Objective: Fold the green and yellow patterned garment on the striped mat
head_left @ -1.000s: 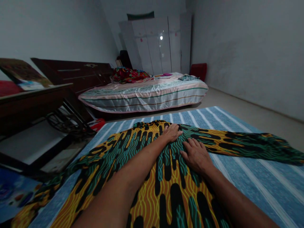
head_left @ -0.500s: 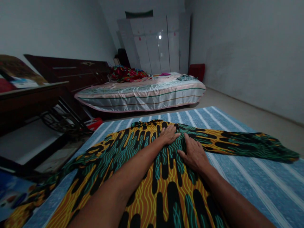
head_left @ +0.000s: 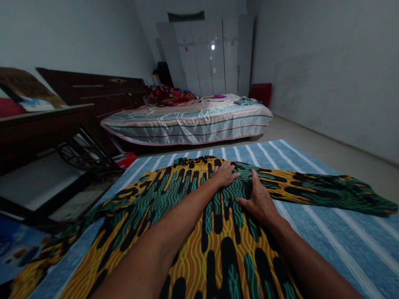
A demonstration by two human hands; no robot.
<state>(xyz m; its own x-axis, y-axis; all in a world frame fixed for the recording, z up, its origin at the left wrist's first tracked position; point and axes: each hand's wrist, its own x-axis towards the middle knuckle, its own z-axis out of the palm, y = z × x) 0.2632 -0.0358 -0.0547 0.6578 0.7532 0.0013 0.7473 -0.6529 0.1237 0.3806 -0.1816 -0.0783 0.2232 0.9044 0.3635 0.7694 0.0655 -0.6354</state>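
A long-sleeved patterned garment [head_left: 199, 232] in yellow, black and green lies spread out on a blue-and-white striped cover [head_left: 330, 236]. My left hand [head_left: 225, 174] rests flat on it near the right shoulder, fingers stretched. Just to its right, my right hand [head_left: 258, 197] touches the cloth where the sleeve joins the body, with thumb and fingers apart. The right sleeve [head_left: 327, 189] stretches out across the cover. On the left, the other sleeve [head_left: 59, 245] hangs over the cover's edge.
A bed [head_left: 187, 124] with a shiny striped sheet and a red floral blanket [head_left: 171, 95] stands beyond. At the left is a sewing-machine-like table [head_left: 46, 114] with a wheel underneath. A wardrobe [head_left: 202, 58] is at the back, a red object [head_left: 261, 93] beside the bed.
My right hand has turned slightly, its fingers moving forward and its thumb spreading wider. My left hand stays on the same part of the garment. The view has shifted slightly.
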